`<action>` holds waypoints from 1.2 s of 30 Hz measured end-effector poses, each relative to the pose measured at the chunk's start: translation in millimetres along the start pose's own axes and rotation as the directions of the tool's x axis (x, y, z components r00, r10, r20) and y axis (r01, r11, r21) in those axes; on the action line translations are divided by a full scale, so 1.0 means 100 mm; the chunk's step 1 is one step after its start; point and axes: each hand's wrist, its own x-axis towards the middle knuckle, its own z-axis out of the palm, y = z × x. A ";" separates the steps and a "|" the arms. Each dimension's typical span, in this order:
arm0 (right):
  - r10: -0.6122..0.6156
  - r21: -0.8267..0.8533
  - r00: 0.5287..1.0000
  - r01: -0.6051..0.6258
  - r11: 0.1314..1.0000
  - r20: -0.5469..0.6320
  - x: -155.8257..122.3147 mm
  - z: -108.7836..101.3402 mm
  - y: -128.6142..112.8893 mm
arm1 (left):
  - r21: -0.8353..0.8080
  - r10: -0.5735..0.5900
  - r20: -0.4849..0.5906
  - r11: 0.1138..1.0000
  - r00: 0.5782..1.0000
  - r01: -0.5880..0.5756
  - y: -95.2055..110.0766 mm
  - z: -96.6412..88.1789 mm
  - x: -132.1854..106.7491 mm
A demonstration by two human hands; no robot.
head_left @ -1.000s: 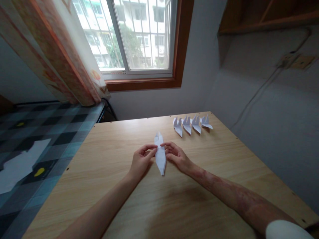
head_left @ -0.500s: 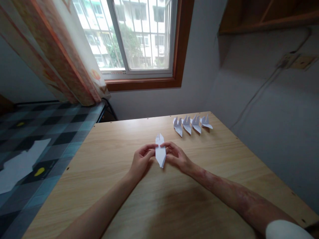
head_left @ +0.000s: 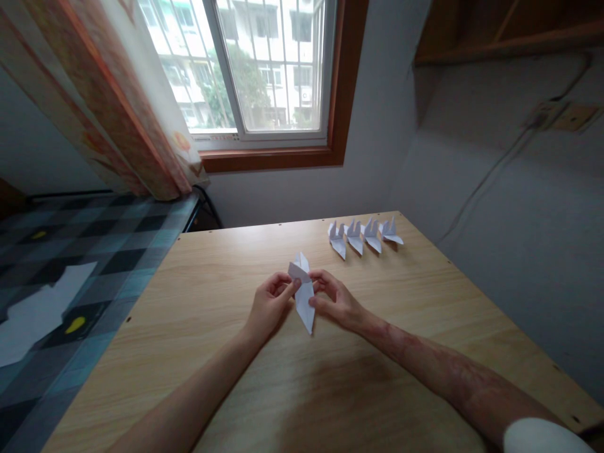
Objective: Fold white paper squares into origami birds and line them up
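A piece of folded white paper [head_left: 304,303], narrow and pointed at its near end, is held between my two hands over the middle of the wooden table [head_left: 212,352]. My left hand [head_left: 271,301] pinches its left edge, with the thumb lying on a flap that slants up to the left. On the opposite side, my right hand [head_left: 337,299] grips the right edge between thumb and fingers. Part of the right fingertips is hidden behind the paper. Several finished-looking folded paper figures [head_left: 353,239] with raised points stand in a row at the table's far right.
To the left is a surface with a checked cloth [head_left: 141,220], bearing white paper sheets [head_left: 51,302]. A curtain [head_left: 127,94] hangs by the barred window [head_left: 278,69]. A wooden shelf [head_left: 472,53] and a wall socket with a cable [head_left: 561,116] are at the right.
An upper flap of the folded paper has been turned out to the left under my left thumb. The lower point now reaches farther toward me. The row of figures stays put.
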 end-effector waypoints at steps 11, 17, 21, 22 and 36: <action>0.111 0.117 0.983 -0.094 0.989 -0.146 0.07 0.06 0.08 | -0.015 -0.008 0.075 1.000 0.997 0.009 0.02 0.04 -0.05; -0.031 -0.080 0.978 0.015 0.997 -0.205 0.00 0.08 0.06 | -0.063 0.024 0.063 0.998 0.998 -0.020 0.05 0.07 -0.07; -0.211 -0.247 0.969 0.176 0.953 -0.127 -0.02 0.07 0.06 | -0.055 0.047 0.049 0.998 0.998 -0.044 0.07 0.07 -0.07; -0.228 -0.274 0.968 0.193 0.942 -0.104 -0.02 0.07 0.04 | -0.052 0.051 0.051 0.997 0.997 -0.048 0.07 0.06 -0.07; -0.177 -0.372 0.972 0.110 0.922 -0.152 0.00 0.04 0.06 | 0.033 0.121 0.079 0.992 0.989 -0.124 0.06 0.05 -0.07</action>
